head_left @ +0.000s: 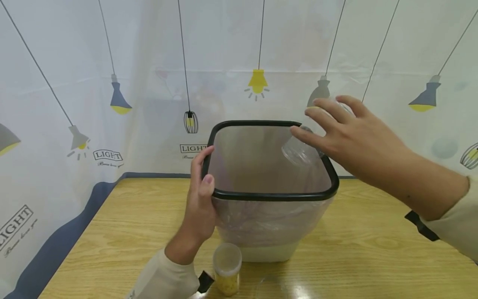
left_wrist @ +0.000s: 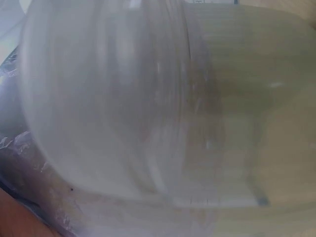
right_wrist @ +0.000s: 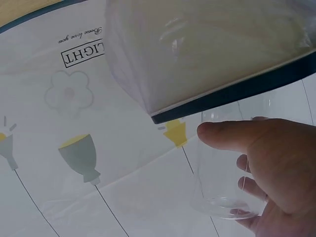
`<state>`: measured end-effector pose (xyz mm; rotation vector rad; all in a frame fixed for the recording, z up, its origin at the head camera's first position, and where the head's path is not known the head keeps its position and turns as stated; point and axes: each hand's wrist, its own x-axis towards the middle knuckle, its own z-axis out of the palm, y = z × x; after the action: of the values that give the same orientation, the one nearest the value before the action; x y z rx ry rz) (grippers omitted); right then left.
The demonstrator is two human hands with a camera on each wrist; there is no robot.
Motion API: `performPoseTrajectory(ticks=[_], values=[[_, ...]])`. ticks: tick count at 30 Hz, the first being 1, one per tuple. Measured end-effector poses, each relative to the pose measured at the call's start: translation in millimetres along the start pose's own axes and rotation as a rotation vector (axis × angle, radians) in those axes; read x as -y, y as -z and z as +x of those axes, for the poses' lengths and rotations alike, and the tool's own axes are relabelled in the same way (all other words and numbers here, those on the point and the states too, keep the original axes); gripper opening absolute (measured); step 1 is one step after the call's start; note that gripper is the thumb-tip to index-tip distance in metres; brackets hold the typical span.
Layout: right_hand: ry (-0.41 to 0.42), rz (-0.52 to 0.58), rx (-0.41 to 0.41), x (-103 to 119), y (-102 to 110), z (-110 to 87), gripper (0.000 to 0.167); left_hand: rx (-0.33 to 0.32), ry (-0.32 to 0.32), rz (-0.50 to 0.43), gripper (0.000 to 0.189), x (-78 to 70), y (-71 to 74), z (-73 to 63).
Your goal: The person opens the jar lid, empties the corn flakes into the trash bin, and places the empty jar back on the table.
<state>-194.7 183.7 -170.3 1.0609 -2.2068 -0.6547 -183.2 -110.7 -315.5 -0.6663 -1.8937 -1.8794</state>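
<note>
A trash bin (head_left: 272, 197) with a black rim and a thin plastic liner stands upright on the table. At the left side of its rim, my left hand (head_left: 199, 199) grips the edge, thumb toward the near corner. My right hand (head_left: 347, 128) holds a clear plastic jar (right_wrist: 217, 173) over the bin's right side, tilted in the head view, its lower end within the opening. The right wrist view shows thumb and fingers on opposite sides of this jar. Below my left wrist stands another jar (head_left: 227, 270) with yellowish contents; it looms large and blurred in the left wrist view.
The wood-grain table (head_left: 123, 232) stretches out on both sides of the bin. A faint clear round piece (head_left: 270, 284) lies near the front edge. Behind hangs a pale cloth (head_left: 157, 83) printed with lamps.
</note>
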Motion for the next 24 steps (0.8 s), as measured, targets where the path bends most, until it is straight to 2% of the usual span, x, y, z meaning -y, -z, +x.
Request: performPoseTrajectory(ticks=[8, 15, 24], values=[[-0.038, 0.015, -0.031, 2, 12, 0.6, 0.101, -0.004, 0.002, 0.013, 0.057, -0.1, -0.5, 0.4], [-0.056, 0.026, 0.002, -1, 1, -7.0, 0.096, -0.002, 0.000, 0.012, 0.057, 0.7, -0.2, 0.2], [-0.060, 0.034, 0.006, -3, -3, -6.4, 0.100, -0.006, -0.008, 0.004, 0.057, 2.3, -0.2, 0.3]])
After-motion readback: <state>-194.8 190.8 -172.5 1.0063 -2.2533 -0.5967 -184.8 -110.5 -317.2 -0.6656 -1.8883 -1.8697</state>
